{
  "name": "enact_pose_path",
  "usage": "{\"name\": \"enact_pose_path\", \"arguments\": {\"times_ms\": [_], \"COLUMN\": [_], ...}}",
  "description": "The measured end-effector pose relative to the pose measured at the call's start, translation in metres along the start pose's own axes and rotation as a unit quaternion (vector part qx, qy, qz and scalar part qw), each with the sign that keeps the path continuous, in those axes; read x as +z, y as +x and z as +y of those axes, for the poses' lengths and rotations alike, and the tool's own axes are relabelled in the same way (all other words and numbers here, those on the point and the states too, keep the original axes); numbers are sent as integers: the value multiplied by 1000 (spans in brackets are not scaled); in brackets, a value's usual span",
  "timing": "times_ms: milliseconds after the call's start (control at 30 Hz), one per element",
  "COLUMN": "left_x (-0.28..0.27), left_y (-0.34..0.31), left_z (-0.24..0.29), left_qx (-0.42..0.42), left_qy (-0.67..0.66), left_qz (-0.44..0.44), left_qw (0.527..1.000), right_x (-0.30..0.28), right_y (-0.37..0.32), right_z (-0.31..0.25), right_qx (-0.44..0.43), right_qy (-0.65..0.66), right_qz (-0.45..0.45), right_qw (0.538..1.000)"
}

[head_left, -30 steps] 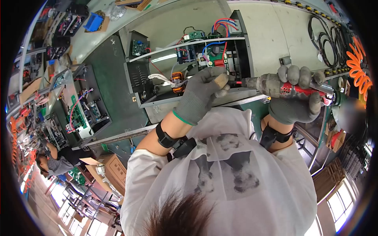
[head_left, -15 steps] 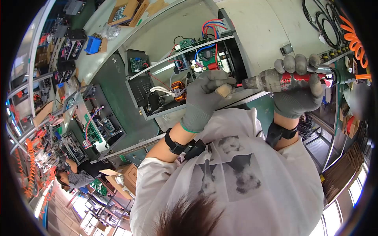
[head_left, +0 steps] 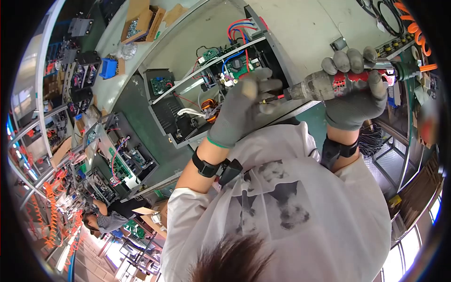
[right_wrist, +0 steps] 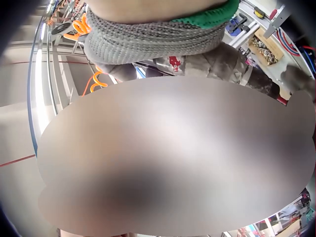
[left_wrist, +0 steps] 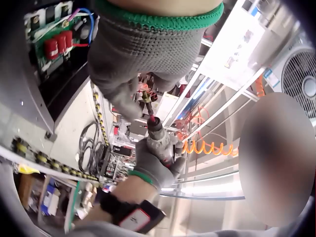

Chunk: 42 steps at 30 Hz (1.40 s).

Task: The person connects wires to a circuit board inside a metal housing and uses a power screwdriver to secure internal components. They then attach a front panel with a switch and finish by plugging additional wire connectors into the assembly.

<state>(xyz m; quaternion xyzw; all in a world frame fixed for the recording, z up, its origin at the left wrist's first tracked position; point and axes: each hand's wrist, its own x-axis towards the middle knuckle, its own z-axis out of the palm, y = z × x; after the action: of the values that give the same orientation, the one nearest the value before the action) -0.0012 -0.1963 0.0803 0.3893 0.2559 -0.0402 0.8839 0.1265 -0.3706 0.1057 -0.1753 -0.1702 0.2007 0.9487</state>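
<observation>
In the head view my gloved right hand (head_left: 357,89) grips a power screwdriver (head_left: 319,87) with a taped grey front and a red body. It lies level, its bit (head_left: 275,99) pointing left. My gloved left hand (head_left: 239,105) is at the bit's end, fingers parted around it. A brass-coloured tip (left_wrist: 146,97) shows between those fingers in the left wrist view. Just beyond the left hand stands an open metal chassis (head_left: 282,56) with circuit boards (head_left: 239,70), a copper coil (head_left: 209,107) and red and blue wires (head_left: 238,30).
A second open chassis (head_left: 141,136) stands to the left on the green bench. Farther back are a blue bin (head_left: 109,68) and a cardboard box of small hardware (head_left: 136,21). An orange coiled hose (head_left: 413,28) hangs at right. Another person (head_left: 108,221) is at far left.
The left fingers, bunched at the bit's end before, have parted, and the brass-coloured tip now shows. The right hand still grips the screwdriver. The head view has turned, shifting the chassis leftward.
</observation>
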Motion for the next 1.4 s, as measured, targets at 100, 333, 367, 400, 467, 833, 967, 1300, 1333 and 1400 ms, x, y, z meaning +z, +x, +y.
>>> {"name": "enact_pose_path", "arguments": {"times_ms": [100, 333, 367, 400, 467, 833, 967, 1300, 1333, 1400], "left_x": [-21, -23, -18, -16, -15, -37, -41, -48, -53, -56], "left_y": [27, 72, 76, 80, 90, 72, 79, 95, 98, 101], "left_z": [15, -6, -9, -12, -16, 3, -15, -34, -35, -36], "left_qx": [30, 114, 85, 83, 28, -86, -20, 118, 99, 81], "left_qy": [279, 830, 844, 844, 849, 531, 547, 484, 408, 329], "left_qz": [77, 180, 178, 177, 186, 104, 150, 286, 281, 275], "left_qw": [957, 516, 499, 500, 494, 836, 823, 819, 863, 900], "right_x": [-4, -18, -21, -22, -24, -26, -27, -33, -34, -34], "right_y": [-3, -10, -11, -12, -12, -15, -11, -2, -1, 4], "right_z": [-4, -14, -15, -16, -17, -16, -12, 11, 15, 24], "right_qx": [-3, -22, -30, -29, -34, -29, -25, -30, -28, -57], "right_qy": [-14, -57, -55, -56, -50, -119, -133, -143, -143, -159], "right_qz": [33, 76, 76, 78, 93, 145, 164, 125, 125, 124], "right_qw": [999, 995, 995, 995, 994, 982, 977, 981, 981, 978]}}
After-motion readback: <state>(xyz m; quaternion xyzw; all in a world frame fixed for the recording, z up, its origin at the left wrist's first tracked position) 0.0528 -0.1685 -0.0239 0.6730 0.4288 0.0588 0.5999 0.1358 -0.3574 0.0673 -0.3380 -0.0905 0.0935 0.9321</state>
